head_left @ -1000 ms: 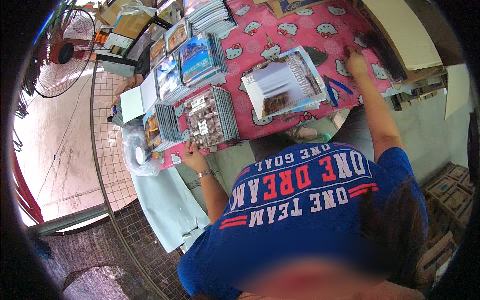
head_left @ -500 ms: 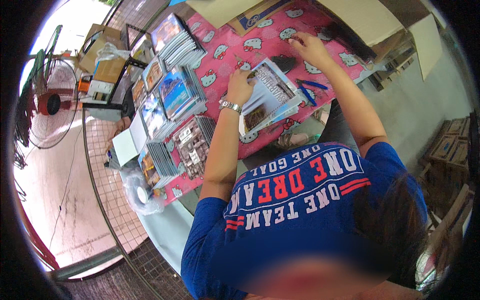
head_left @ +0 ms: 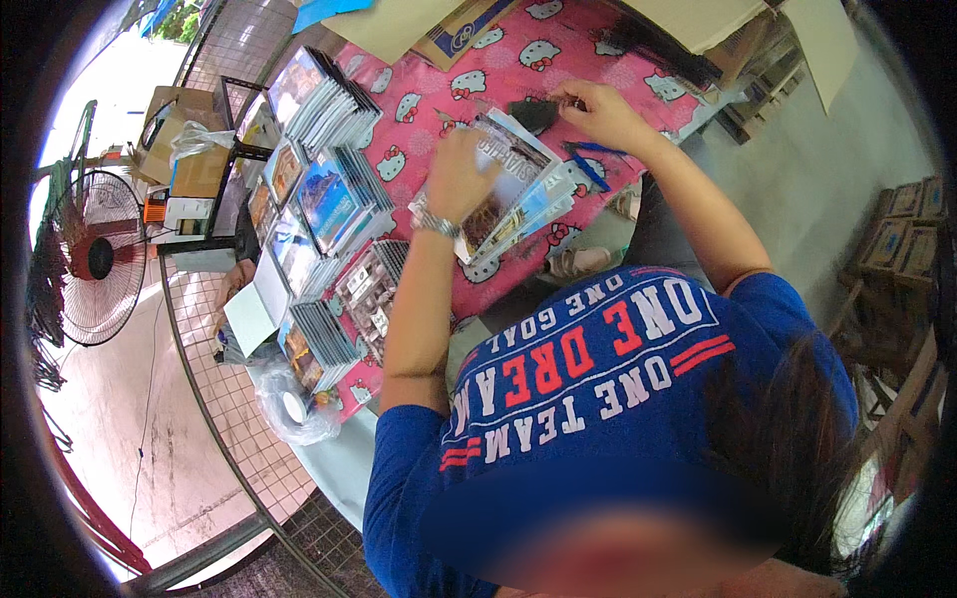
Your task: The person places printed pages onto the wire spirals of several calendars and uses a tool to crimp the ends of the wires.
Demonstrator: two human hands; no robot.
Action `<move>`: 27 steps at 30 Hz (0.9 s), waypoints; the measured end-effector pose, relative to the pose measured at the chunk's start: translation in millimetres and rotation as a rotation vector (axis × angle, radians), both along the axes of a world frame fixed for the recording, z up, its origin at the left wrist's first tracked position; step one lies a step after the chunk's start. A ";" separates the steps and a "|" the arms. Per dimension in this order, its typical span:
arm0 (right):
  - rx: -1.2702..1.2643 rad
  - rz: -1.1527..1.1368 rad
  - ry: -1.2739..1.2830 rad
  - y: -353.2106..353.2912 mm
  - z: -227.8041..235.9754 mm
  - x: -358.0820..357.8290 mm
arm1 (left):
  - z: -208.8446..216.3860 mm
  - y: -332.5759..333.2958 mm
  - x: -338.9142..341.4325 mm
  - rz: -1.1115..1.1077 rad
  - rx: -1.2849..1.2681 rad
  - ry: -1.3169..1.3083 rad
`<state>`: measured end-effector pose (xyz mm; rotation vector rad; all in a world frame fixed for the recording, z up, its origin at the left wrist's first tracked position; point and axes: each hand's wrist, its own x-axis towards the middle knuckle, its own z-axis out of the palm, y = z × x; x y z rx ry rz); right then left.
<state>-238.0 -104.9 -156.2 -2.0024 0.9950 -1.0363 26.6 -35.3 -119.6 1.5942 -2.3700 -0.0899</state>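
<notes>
A fanned pile of printed picture sheets (head_left: 531, 206) lies on the pink patterned tablecloth in front of me. My left hand (head_left: 465, 171), with a metal watch band at the wrist, is curled over the left side of the top sheet and grips it. Over the cloth to the right of the pile is my right hand (head_left: 600, 112), its thumb and fingers pinched together; whatever they may hold is too small to make out. Close to those fingertips sits a small dark object (head_left: 533, 116) of unclear kind. Blue-handled pliers (head_left: 590, 167) rest just below my right hand.
Several stacks of picture booklets (head_left: 339, 204) fill the table's left side. A clear plastic bag (head_left: 289, 404) lies at its near left corner. Cardboard boxes (head_left: 469, 35) stand along the far edge. A standing fan (head_left: 100, 257) and a wire mesh fence are at the left.
The top sheet has slid left and tilted in my left hand, so the pile is more fanned out. My right fingers have closed into a pinch nearer the dark object. The view has shifted slightly.
</notes>
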 end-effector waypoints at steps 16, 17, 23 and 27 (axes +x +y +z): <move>-0.178 0.253 -0.023 49.2 65.3 22.6 | 104.2 83.5 -22.1 0.056 -0.056 -0.042; -0.178 0.254 0.000 50.7 68.1 26.8 | 100.9 73.5 -23.2 0.042 -0.150 -0.048; -0.285 0.169 -0.002 47.6 73.1 29.6 | 73.9 50.8 -26.5 0.074 -0.293 0.119; -0.220 0.239 -0.128 50.7 77.0 31.0 | 76.1 48.2 -30.6 0.040 -0.294 0.182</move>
